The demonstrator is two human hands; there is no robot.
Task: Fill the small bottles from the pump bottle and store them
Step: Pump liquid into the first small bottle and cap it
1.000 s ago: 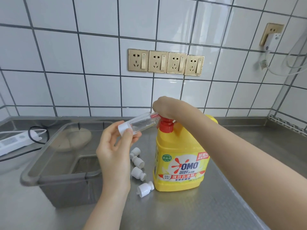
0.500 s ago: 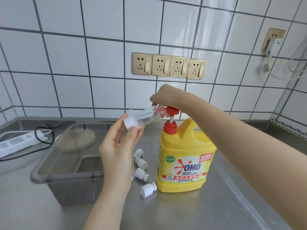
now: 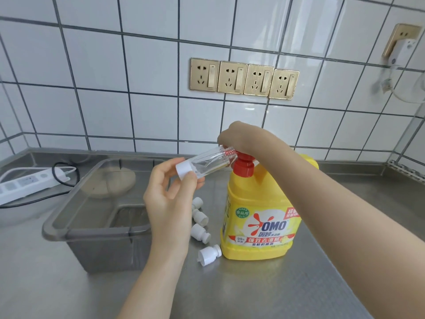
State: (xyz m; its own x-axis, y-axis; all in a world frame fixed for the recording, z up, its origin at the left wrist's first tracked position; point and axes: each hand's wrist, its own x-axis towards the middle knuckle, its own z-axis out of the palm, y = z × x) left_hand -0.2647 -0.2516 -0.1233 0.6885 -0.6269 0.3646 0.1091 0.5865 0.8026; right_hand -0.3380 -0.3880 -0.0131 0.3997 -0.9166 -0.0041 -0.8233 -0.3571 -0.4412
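Observation:
A yellow OMO pump bottle (image 3: 259,217) stands on the steel counter (image 3: 264,293). My right hand (image 3: 241,137) curls over its red pump head (image 3: 243,166), which sits pushed down against the collar. My left hand (image 3: 167,203) pinches a small clear bottle (image 3: 207,161) by its white end, tilted nearly flat, with its open threaded mouth over the pump spout. A little clear liquid shows inside. Several white caps (image 3: 202,233) lie on the counter between my left hand and the yellow bottle.
A grey translucent plastic bin (image 3: 92,229) stands at the left, a round tan thing showing through it. A white power strip (image 3: 25,183) with a black cord lies at the far left. Gold wall sockets (image 3: 243,78) sit above on the tiled wall.
The pump head, raised half a second ago, is pressed down again under my right hand. My left hand keeps the small bottle at the spout.

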